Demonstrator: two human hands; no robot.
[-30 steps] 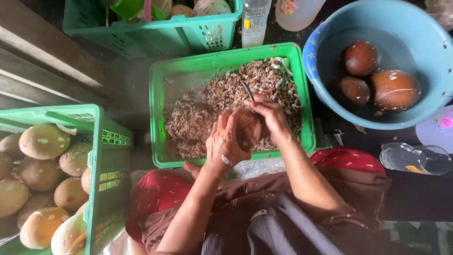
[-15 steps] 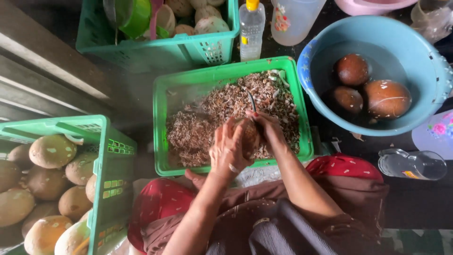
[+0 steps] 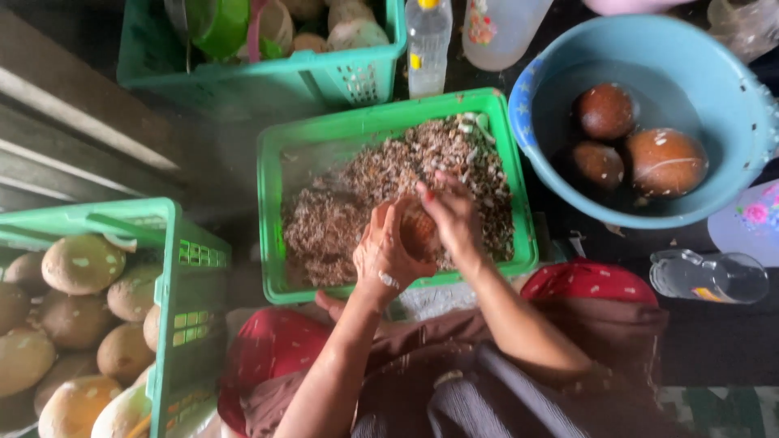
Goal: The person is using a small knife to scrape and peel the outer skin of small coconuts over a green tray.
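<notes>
Left hand (image 3: pixel 388 253): cupped round the brown coconut (image 3: pixel 419 230), palm wrapped on its near side so it can't roll while I work it.
Right hand (image 3: pixel 451 212): fingers curled over the far side of the same coconut, pressing in from the top; whether a tool sits in this grip I cannot tell, the hand covers it.
Coconut: clamped between both hands, held low over the green tray (image 3: pixel 519 243), just above the scrapings, so whatever comes off drops straight in.
Scrapings (image 3: pixel 357 195): brown-and-pale husk bits heaped through the middle and right of the tray, the far left corner thinner.
Blue basin (image 3: pixel 730 105): to my right, just beside the tray, three dark cleaned coconuts (image 3: pixel 665 161) sitting in water, within an easy reach of the right hand.
Left crate (image 3: pixel 191 268): green slatted basket at my left knee, piled with pale tan coconuts (image 3: pixel 81 264) waiting their turn.
Far basket (image 3: pixel 268 77): teal, beyond the tray, holding green cups and odd ware, out of the way.
Clear bottle (image 3: pixel 428 40): upright between the far basket and the basin.
Lap: red cloth (image 3: pixel 584 284) over my knees, tray edge drawn close against it.
</notes>
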